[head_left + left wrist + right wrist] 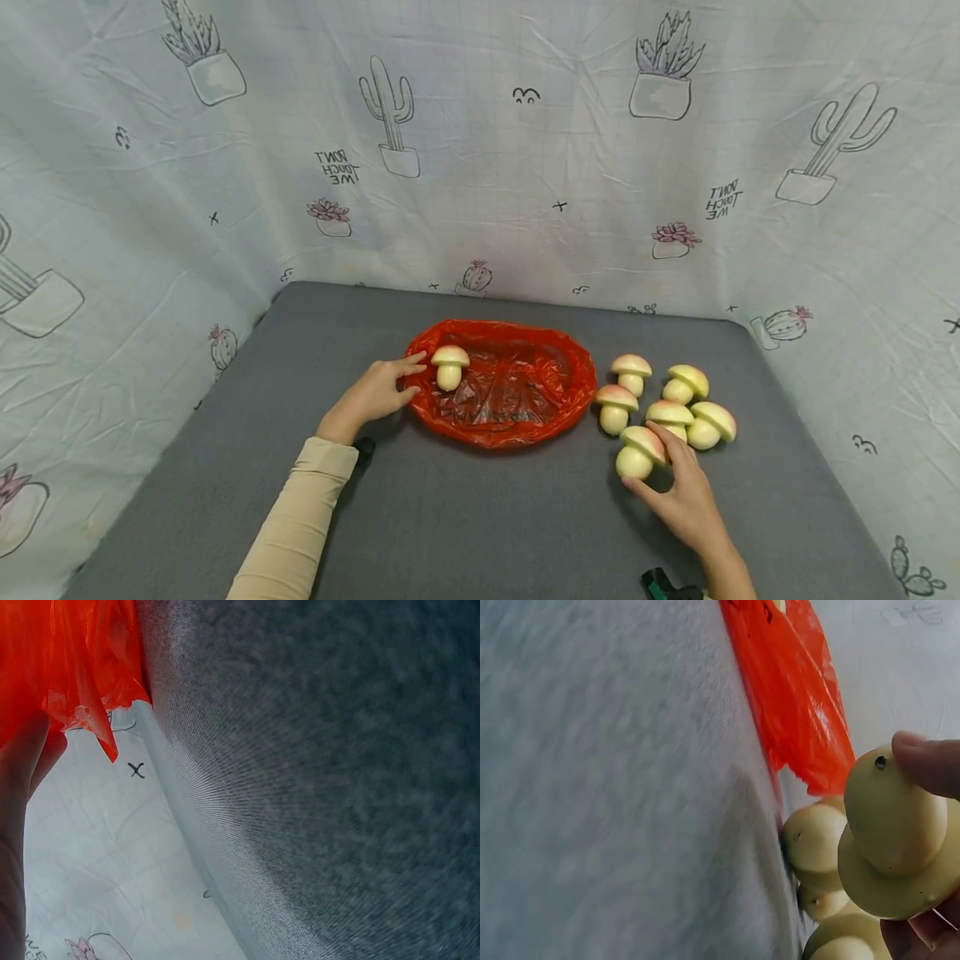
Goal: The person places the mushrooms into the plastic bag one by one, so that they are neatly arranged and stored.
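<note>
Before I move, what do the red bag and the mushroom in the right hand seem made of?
The red bag looks like thin, glossy plastic film: it creases sharply and catches highlights. The mushroom in the right hand is probably a moulded imitation, smooth and satin, given its even surface; foam or plastic, I can't tell.

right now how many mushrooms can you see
7: one mushroom in the red bag, another in the right hand, five mushrooms on the table right of the bag. The bag could hide more.
</note>
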The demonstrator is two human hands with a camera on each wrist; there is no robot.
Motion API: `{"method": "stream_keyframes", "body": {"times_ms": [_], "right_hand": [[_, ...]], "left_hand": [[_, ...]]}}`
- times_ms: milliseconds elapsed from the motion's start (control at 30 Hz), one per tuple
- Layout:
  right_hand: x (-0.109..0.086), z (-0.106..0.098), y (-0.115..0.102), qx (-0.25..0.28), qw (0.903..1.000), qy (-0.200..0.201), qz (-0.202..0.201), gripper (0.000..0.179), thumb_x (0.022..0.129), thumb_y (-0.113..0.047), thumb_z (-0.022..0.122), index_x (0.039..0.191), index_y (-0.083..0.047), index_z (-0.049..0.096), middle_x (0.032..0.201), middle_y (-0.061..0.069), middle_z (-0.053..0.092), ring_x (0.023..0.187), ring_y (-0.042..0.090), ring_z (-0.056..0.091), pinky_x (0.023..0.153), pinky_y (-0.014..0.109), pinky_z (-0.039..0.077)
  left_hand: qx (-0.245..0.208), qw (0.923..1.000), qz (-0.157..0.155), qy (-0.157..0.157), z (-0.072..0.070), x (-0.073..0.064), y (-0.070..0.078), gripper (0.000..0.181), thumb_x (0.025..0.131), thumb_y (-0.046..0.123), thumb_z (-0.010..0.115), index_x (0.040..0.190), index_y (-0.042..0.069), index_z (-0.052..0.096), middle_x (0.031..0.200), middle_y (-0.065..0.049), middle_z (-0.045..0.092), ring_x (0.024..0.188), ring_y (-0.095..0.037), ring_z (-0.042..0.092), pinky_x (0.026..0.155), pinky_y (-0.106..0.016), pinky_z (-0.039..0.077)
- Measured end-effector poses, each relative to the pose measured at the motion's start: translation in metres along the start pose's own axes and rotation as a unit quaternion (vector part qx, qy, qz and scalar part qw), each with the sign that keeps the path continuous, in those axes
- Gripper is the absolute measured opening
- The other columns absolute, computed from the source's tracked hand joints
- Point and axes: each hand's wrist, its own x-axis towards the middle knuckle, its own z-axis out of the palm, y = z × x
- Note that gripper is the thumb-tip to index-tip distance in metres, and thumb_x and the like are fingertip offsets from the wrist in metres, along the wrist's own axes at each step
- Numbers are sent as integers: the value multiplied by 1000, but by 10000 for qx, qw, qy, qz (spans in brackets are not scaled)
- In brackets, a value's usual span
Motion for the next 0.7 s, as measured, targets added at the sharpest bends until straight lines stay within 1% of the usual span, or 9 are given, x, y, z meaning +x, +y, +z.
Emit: {"method": "stream_keyframes", "body": {"times_ms": [67,133,267,300,333,400,533,600,700], "right_hand": [[3,1,-2,2,10000,-46,7,84,68,-22,85,140,-7,43,135,14,49,121,17,39,88,48,34],[6,2,-5,62,9999,-82,-22,84,69,-21,85,141,-9,43,136,13,49,121,14,39,89,45,34],[16,4,-11,180,9996,-99,-180,84,70,-19,84,142,-10,43,137,13,50,121,18,41,90,39,33],[18,5,-13,229,9994,-96,-242,84,70,-18,83,142,-10,42,137,13,50,121,18,41,91,37,33],[21,5,-14,257,9992,-90,-309,84,70,-18,83,143,-10,42,137,13,50,121,15,41,91,34,33],[26,5,-17,358,9983,-90,-444,84,70,-16,83,143,-10,41,136,12,50,120,7,41,90,26,34],[37,7,-25,757,9944,-202,-709,85,71,-12,82,145,-12,39,137,11,50,118,-8,38,91,10,31],[43,9,-29,919,9925,-279,-761,85,72,-10,81,145,-11,39,139,11,48,119,-9,38,91,8,31],[53,14,-35,1054,9908,-391,-757,84,73,-10,81,145,-13,38,140,10,47,120,-7,40,93,10,32]], "left_hand": [[6,10000,-4,0,0,0,0,43,89,9,63,130,-2,57,145,-14,45,39,-4,24,44,-20,31],[28,10000,2,6,0,0,0,42,89,9,63,129,-2,58,144,-14,45,39,-5,24,44,-20,31],[90,9999,28,35,0,0,-1,40,89,10,63,127,-2,59,144,-14,45,39,-5,24,45,-21,31],[100,9999,33,47,0,-1,-1,40,89,10,63,127,-2,59,144,-14,46,39,-5,24,45,-21,31],[105,9999,39,52,0,-1,-1,40,89,10,63,127,-2,59,144,-14,46,39,-5,24,44,-21,31],[85,9999,26,56,0,-1,-1,40,89,9,63,127,-2,60,144,-14,45,39,-5,24,44,-21,31],[57,10000,5,39,1,-1,-2,40,89,10,62,128,-1,59,145,-13,45,38,-6,25,43,-21,31],[53,10000,8,20,1,-1,-3,40,89,10,62,128,-1,59,145,-14,44,38,-6,25,43,-21,31],[90,10000,39,9,1,-1,-3,40,89,10,62,128,-1,59,145,-14,44,38,-5,24,43,-21,32]]}}
